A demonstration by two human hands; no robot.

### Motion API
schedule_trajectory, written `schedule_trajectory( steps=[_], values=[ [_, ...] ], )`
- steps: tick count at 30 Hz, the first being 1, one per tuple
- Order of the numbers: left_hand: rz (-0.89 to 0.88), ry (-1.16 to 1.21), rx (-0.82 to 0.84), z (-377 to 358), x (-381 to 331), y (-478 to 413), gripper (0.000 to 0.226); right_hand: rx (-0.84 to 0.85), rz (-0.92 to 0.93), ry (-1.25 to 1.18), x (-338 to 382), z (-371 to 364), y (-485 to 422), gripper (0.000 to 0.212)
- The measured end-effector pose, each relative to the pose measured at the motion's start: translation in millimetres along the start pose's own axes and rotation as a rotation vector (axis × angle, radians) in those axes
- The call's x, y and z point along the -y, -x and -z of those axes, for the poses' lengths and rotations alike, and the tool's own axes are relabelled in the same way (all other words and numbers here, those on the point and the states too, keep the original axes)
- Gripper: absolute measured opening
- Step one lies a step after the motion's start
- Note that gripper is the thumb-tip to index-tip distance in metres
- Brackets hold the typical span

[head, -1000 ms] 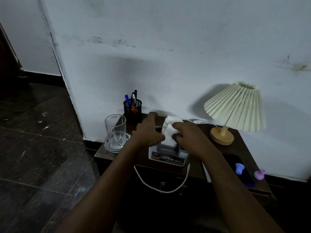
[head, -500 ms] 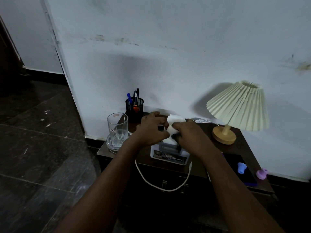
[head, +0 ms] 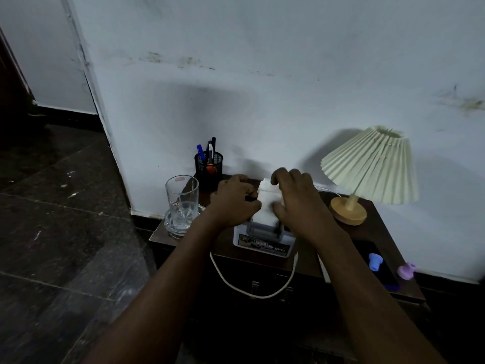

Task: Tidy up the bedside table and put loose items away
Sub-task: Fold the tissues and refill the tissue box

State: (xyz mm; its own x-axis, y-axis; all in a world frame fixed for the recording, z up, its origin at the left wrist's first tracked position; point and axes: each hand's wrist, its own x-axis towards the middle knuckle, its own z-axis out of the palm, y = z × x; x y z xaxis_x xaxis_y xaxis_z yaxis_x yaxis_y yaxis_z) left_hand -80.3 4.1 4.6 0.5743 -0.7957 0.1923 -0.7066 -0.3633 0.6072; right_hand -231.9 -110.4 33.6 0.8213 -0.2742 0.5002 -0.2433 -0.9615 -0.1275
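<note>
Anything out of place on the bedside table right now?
Yes. A white cable droops in a loop over the front edge of the bedside table. A purple piece sits at its right edge, easy to knock off. The lamp shade leans on a slanted stem. The left hand and right hand hold the white tissue.

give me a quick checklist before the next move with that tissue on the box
1. Grip on tissue: ok. The left hand and right hand both hold the white tissue.
2. Tissue tucked into the tissue box: not ok, it stands above the top.
3. Box opening free: cannot tell, the hands hide it.
4. Glass clear of the left forearm: ok, upright and apart.
5. Cable put away: not ok, it loops over the bedside table front.
6. Purple piece secure: not ok, it sits near the right edge.
</note>
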Motion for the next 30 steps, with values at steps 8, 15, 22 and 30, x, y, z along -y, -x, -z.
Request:
schedule_trajectory(
  steps=[8,15,22,30],
  values=[
    [-0.009,0.032,-0.018,1.8,-5.2,0.4,0.022,0.615,-0.035,0.078,23.0,13.3,0.1,0.029],
    [-0.057,0.103,-0.050,0.7,-5.0,1.3,0.016,0.592,-0.055,0.184,29.4,6.3,-0.4,0.024],
    [-0.110,0.095,-0.076,-2.0,-0.7,-1.3,0.016,0.616,-0.066,0.150,28.3,6.0,0.4,0.025],
    [-0.112,0.082,-0.076,1.1,-4.0,3.4,0.010,0.600,-0.045,0.120,29.9,6.2,1.3,0.018]
  ],
)
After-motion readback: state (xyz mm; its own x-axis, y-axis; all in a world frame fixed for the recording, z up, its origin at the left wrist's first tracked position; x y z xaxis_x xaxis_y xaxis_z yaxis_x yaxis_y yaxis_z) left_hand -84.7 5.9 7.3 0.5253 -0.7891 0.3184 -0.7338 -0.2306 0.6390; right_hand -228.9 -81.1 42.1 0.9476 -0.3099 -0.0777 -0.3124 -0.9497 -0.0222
